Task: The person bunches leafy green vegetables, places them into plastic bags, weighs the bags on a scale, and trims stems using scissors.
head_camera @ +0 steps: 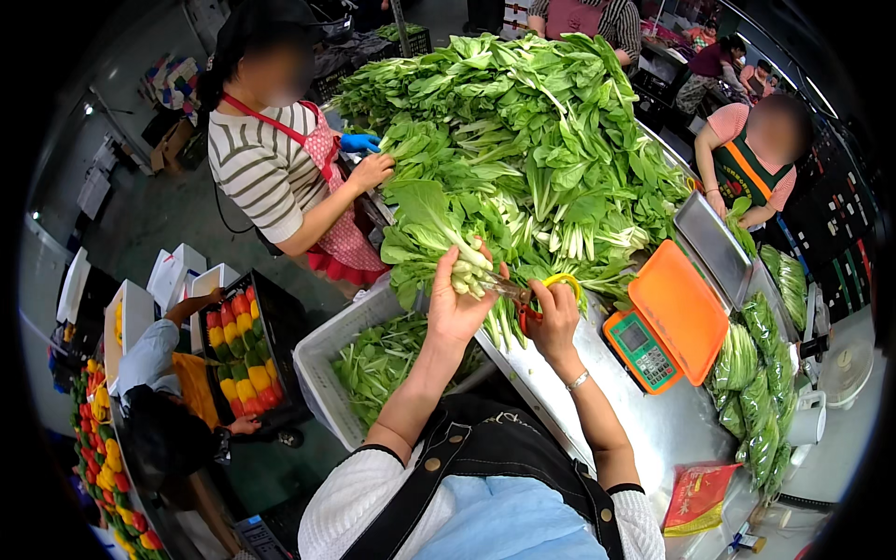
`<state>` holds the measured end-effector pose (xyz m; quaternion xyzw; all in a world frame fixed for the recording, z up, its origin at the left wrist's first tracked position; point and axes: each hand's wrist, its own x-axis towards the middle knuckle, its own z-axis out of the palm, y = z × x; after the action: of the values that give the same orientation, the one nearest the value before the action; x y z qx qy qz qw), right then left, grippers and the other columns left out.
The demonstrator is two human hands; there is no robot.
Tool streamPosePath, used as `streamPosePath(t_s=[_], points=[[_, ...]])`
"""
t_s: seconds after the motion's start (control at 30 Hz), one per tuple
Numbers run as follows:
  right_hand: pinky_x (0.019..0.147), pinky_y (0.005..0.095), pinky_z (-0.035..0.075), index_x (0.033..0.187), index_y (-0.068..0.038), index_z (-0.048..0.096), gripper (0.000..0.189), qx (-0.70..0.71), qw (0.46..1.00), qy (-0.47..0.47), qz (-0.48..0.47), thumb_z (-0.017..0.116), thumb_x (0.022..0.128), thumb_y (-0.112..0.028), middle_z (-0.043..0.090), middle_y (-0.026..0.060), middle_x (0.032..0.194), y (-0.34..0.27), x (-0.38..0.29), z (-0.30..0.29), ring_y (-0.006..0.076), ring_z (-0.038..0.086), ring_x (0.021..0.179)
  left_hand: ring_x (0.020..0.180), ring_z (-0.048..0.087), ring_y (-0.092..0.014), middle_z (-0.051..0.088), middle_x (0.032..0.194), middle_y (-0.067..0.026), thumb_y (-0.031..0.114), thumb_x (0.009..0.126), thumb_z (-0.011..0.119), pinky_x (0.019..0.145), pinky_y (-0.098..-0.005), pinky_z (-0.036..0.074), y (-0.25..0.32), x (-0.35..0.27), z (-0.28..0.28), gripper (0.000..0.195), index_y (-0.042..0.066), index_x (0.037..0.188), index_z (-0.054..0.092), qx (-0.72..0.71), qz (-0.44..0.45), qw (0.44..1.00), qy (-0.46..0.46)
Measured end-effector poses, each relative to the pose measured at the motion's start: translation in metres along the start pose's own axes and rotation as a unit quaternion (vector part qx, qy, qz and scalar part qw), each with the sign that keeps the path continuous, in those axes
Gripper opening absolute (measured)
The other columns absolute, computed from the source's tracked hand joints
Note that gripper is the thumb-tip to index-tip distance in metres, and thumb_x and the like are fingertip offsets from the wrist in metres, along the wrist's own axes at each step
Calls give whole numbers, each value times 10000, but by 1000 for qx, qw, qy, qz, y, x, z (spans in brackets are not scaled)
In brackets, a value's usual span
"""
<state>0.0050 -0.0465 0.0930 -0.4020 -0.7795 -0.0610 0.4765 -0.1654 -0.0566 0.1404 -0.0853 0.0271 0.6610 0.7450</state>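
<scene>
My left hand (453, 301) holds a bunch of leafy greens (427, 241), its pale stem ends turned towards my right hand. My right hand (555, 325) grips scissors (514, 290) with yellow and red handles; the blades reach to the stem ends. Beyond both hands a large heap of leafy greens (518, 126) covers the metal table (553, 392). Below my left forearm stands a grey plastic crate (318, 385) with loose leaves in it. How far the blades are apart is hard to see.
An orange weighing scale (677, 315) stands right of my right hand, with bagged greens (756, 392) and a red and yellow packet (700, 498) farther right. A co-worker with a blue glove touches the heap at left; another handles greens behind a metal-topped scale (714, 245). A black crate (245, 350) holds peppers.
</scene>
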Motion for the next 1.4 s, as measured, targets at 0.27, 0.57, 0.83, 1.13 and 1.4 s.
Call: streamPosePath(t_s=[0.27, 0.57, 0.83, 1.13, 1.4], points=[[563, 350, 399, 1024, -85, 618, 480, -4, 999, 26, -19, 724, 561, -17, 479, 63, 722, 9, 11, 7, 240, 487, 658, 962, 588, -156, 630, 999, -41, 177, 868, 606, 923, -472, 411, -2, 7, 5, 175, 108, 1021, 557, 30, 16, 999, 7], [488, 330, 399, 1001, -116, 636, 448, -7, 999, 16, -48, 741, 570, -57, 473, 47, 658, 21, 18, -4, 211, 520, 573, 939, 594, -166, 636, 971, -52, 193, 843, 642, 873, -438, 467, -8, 7, 14, 206, 99, 1012, 571, 36, 31, 998, 36], [523, 343, 410, 961, -75, 595, 383, 47, 999, 4, -10, 780, 636, -157, 496, 76, 711, 0, 10, -20, 253, 527, 623, 931, 601, -157, 637, 961, -27, 204, 850, 640, 895, -421, 449, -20, 1, 12, 243, 87, 1051, 570, 71, 34, 997, -12], [526, 338, 421, 954, -86, 591, 356, 74, 993, -48, 82, 773, 679, -220, 526, 69, 713, -19, -1, -25, 241, 536, 620, 920, 600, -173, 623, 1010, -51, 199, 877, 610, 888, -387, 473, -23, 10, 3, 302, 41, 1125, 540, 179, 175, 966, -61], [525, 326, 432, 945, -94, 593, 350, 99, 987, -54, 117, 776, 685, -239, 536, 53, 715, -25, 6, -25, 208, 549, 607, 952, 572, -151, 586, 1095, -84, 179, 882, 592, 808, -301, 468, -35, 16, 6, 339, 7, 1163, 515, 255, 266, 928, -50]])
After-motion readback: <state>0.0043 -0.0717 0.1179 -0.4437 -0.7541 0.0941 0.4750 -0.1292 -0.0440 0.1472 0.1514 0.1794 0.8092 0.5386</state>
